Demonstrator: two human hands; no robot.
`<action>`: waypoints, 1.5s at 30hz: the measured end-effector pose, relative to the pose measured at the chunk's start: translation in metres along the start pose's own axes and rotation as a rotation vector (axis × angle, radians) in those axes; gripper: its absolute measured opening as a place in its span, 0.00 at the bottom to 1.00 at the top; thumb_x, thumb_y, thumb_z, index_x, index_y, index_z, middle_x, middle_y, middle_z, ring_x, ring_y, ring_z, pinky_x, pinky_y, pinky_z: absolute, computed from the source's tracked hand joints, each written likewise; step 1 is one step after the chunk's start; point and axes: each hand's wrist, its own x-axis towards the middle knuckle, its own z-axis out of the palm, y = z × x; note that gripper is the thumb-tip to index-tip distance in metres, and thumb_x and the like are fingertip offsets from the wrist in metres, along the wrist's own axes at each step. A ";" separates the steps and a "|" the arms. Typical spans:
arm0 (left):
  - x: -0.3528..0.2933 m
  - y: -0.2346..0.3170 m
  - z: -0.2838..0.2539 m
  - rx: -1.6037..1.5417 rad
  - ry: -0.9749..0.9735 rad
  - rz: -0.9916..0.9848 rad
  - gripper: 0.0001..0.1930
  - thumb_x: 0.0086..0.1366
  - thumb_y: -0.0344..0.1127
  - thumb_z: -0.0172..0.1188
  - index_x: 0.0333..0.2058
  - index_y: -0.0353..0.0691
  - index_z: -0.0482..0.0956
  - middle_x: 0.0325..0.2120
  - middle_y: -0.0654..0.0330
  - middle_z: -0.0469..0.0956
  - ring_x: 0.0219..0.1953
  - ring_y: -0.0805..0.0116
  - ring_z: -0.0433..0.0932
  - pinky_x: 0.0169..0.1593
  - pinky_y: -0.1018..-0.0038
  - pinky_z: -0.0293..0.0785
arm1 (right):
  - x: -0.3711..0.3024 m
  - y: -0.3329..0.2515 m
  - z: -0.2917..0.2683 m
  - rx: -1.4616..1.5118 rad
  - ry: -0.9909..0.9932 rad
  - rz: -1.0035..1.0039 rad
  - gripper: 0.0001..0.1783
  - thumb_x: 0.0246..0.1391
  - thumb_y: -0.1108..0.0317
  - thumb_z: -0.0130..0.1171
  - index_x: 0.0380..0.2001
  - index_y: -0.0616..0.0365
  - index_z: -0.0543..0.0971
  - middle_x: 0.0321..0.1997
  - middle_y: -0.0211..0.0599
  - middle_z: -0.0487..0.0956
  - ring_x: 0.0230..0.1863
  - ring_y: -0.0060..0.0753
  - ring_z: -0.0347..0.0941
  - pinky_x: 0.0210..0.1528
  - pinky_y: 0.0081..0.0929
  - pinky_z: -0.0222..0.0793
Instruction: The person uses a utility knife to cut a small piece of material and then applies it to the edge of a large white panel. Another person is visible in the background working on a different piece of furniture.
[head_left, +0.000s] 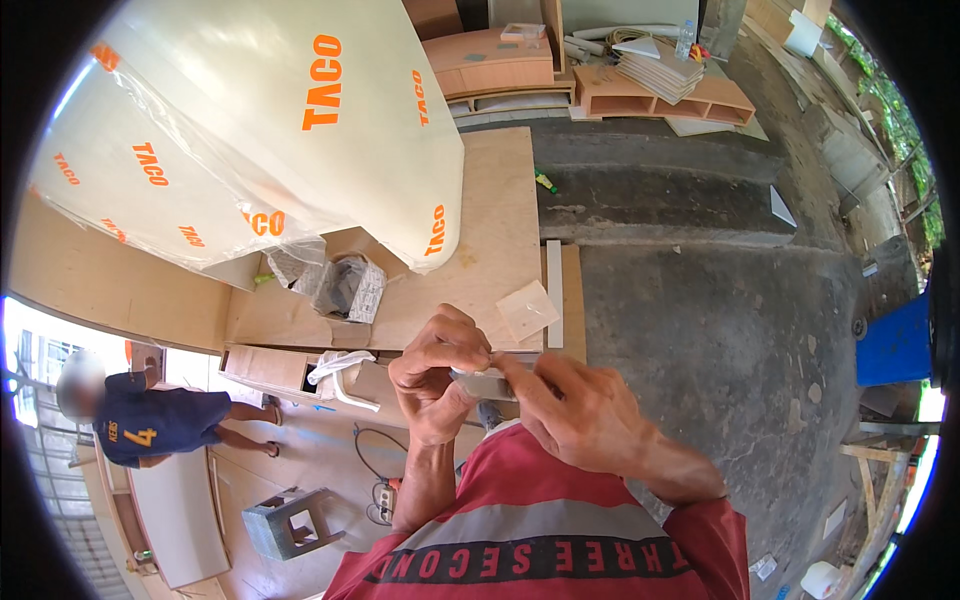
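Pinching a small grey piece (487, 386) between left hand (436, 368) and right hand (580, 408), clamping it with fingertips of both; holding it by the near edge of the plywood top (490, 210), before the torso (530, 475), probably bracing both ends for steadier control.

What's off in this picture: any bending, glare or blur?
Head view: fisheye bends the wooden panel near the left rim; head view: glare whites out patches beside the blue bin; head view: co-worker's head blurred, left hand and right hand clearer.
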 end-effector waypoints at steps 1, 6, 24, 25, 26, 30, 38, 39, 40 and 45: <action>0.000 0.003 0.001 0.036 0.009 0.011 0.11 0.55 0.34 0.75 0.34 0.35 0.86 0.30 0.56 0.80 0.36 0.62 0.73 0.39 0.67 0.71 | -0.001 0.001 -0.002 0.014 0.050 0.058 0.28 0.58 0.72 0.62 0.62 0.62 0.71 0.31 0.33 0.74 0.25 0.34 0.78 0.27 0.33 0.77; -0.002 0.003 0.000 -0.019 0.044 -0.047 0.10 0.55 0.31 0.74 0.34 0.34 0.85 0.30 0.55 0.79 0.36 0.63 0.71 0.39 0.67 0.71 | 0.001 0.007 -0.008 0.211 0.203 0.212 0.20 0.65 0.74 0.55 0.59 0.62 0.71 0.29 0.40 0.76 0.23 0.36 0.75 0.25 0.34 0.71; -0.003 -0.003 0.004 -0.200 -0.029 -0.122 0.09 0.58 0.31 0.74 0.34 0.34 0.84 0.30 0.53 0.78 0.36 0.62 0.71 0.37 0.67 0.73 | 0.008 -0.007 -0.016 0.750 -0.208 0.262 0.17 0.70 0.72 0.48 0.59 0.65 0.67 0.25 0.52 0.75 0.25 0.53 0.74 0.29 0.45 0.65; -0.004 -0.003 0.003 -0.198 -0.030 -0.121 0.09 0.58 0.31 0.74 0.35 0.34 0.84 0.30 0.53 0.78 0.36 0.62 0.71 0.37 0.68 0.73 | 0.008 -0.007 -0.016 0.752 -0.206 0.257 0.17 0.70 0.72 0.48 0.59 0.65 0.67 0.25 0.52 0.75 0.25 0.54 0.74 0.29 0.45 0.65; -0.004 -0.003 0.003 -0.198 -0.032 -0.119 0.09 0.58 0.31 0.74 0.35 0.34 0.84 0.30 0.53 0.78 0.36 0.62 0.71 0.37 0.68 0.73 | 0.008 -0.007 -0.015 0.754 -0.204 0.252 0.17 0.70 0.72 0.48 0.59 0.65 0.67 0.25 0.52 0.75 0.25 0.54 0.74 0.29 0.45 0.65; -0.004 -0.003 0.004 -0.178 -0.039 -0.121 0.10 0.57 0.32 0.74 0.34 0.34 0.84 0.29 0.54 0.76 0.36 0.63 0.69 0.34 0.68 0.70 | 0.007 -0.007 -0.017 0.755 -0.211 0.256 0.18 0.70 0.72 0.48 0.60 0.65 0.67 0.25 0.53 0.75 0.24 0.54 0.74 0.29 0.45 0.65; -0.004 -0.002 0.008 -0.182 -0.032 -0.125 0.11 0.56 0.32 0.75 0.34 0.33 0.85 0.29 0.53 0.78 0.35 0.62 0.71 0.37 0.68 0.71 | 0.004 -0.007 -0.017 0.747 -0.215 0.253 0.17 0.70 0.71 0.49 0.58 0.65 0.68 0.24 0.52 0.75 0.23 0.53 0.73 0.28 0.45 0.65; -0.005 -0.002 0.008 -0.181 -0.032 -0.125 0.11 0.56 0.32 0.75 0.34 0.33 0.85 0.29 0.53 0.78 0.35 0.62 0.71 0.37 0.68 0.71 | 0.003 -0.006 -0.016 0.744 -0.210 0.242 0.17 0.70 0.71 0.49 0.58 0.65 0.68 0.24 0.51 0.75 0.23 0.53 0.73 0.28 0.45 0.65; -0.005 -0.002 0.009 -0.181 -0.031 -0.125 0.11 0.56 0.32 0.75 0.34 0.33 0.85 0.29 0.53 0.78 0.35 0.62 0.72 0.37 0.68 0.71 | 0.003 -0.006 -0.016 0.740 -0.208 0.240 0.16 0.70 0.71 0.49 0.58 0.65 0.68 0.24 0.51 0.75 0.23 0.53 0.73 0.28 0.45 0.65; -0.007 -0.001 0.011 -0.179 -0.028 -0.130 0.11 0.56 0.32 0.75 0.34 0.33 0.85 0.29 0.53 0.79 0.35 0.62 0.71 0.37 0.67 0.71 | 0.000 -0.005 -0.015 0.738 -0.190 0.234 0.15 0.70 0.71 0.51 0.56 0.65 0.69 0.23 0.49 0.75 0.23 0.52 0.73 0.28 0.45 0.64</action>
